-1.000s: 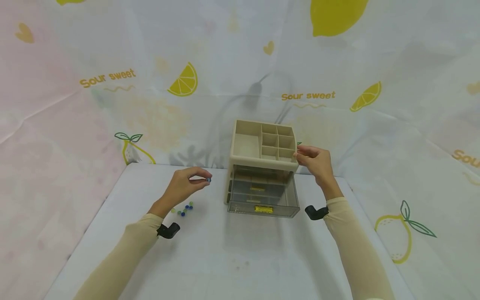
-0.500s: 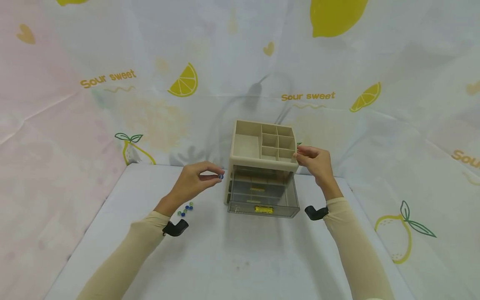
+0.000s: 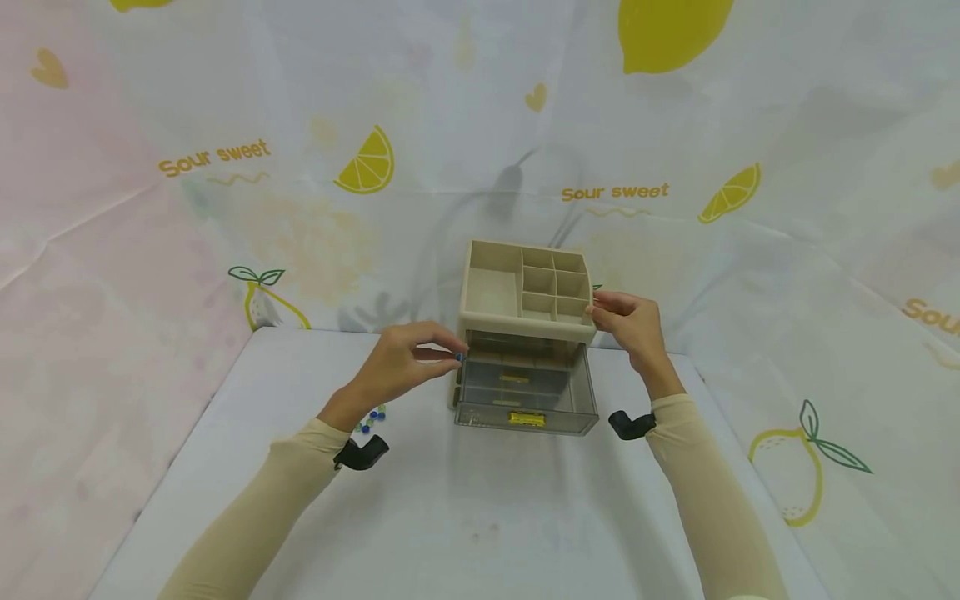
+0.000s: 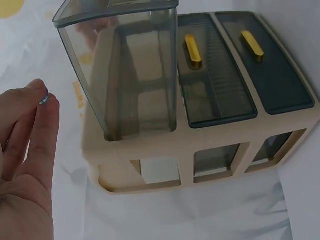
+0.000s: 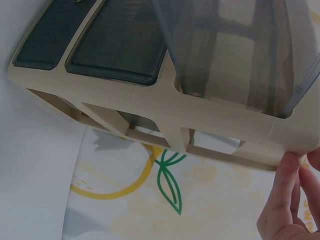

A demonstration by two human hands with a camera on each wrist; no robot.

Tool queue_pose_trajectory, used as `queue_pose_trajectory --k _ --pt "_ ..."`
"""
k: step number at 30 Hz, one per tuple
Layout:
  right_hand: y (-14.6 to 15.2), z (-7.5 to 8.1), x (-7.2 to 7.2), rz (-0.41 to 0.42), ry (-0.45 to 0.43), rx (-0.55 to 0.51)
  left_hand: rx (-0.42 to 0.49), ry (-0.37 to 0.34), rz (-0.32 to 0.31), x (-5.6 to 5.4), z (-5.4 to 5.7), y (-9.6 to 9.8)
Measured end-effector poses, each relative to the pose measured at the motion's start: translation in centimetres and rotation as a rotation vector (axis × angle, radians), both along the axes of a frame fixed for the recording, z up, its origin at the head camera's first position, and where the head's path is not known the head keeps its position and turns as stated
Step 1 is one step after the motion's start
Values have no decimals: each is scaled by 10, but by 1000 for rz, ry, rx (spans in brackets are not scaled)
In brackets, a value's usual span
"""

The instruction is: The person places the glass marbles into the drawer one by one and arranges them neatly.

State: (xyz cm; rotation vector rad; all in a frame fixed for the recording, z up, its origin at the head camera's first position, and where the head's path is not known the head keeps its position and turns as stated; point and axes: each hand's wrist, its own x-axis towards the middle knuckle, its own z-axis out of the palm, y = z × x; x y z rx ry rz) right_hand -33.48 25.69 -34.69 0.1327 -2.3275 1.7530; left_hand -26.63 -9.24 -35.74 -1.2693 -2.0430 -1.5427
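Note:
Between the thumb and fingertips of my left hand [image 3: 401, 362] is a small blue marble [image 3: 461, 357], pinched beside the left edge of a beige desktop organizer [image 3: 525, 326]. The same marble [image 4: 44, 96] shows in the left wrist view, partly covered by the fingers. The organizer's top clear drawer [image 3: 487, 415], with a yellow handle, is pulled out, and no marble shows inside it. My right hand [image 3: 633, 323] holds the organizer's upper right edge with thumb and fingers. In the right wrist view, the fingers [image 5: 285, 190] touch the beige frame's corner.
Several blue and green marbles [image 3: 366, 429] lie on the white tabletop [image 3: 420, 517], partly behind my left wrist. Two lower drawers [image 4: 215, 75] are pushed in. The organizer's top has open compartments [image 3: 495, 287]. A lemon-print backdrop [image 3: 450, 108] stands close behind.
My left hand has moved right with the marble, from over the table to the drawer's left side. The right hand and the organizer stay in place.

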Motion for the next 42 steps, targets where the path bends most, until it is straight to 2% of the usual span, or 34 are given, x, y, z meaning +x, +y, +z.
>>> queue_pose_trajectory --k 6,12,19,23,30,36,42 --pt "0 -1 -1 -3 0 4 3 34 -67 0 -2 9" --pt "0 -2 -2 -7 -2 4 -4 44 -63 1 -7 17" --pt "0 -2 -2 -9 -2 9 -72 60 -44 -15 -29 23" --pt "0 -2 -2 -8 0 9 -128 60 -64 -21 -34 25" --pt "0 -2 -3 -5 -2 5 -252 105 -124 -23 -29 27" --pt "1 -1 -4 -13 -7 15 -387 69 -161 -22 -20 32" --pt "2 -1 -4 -8 -11 22 -467 70 -194 -24 -16 38"
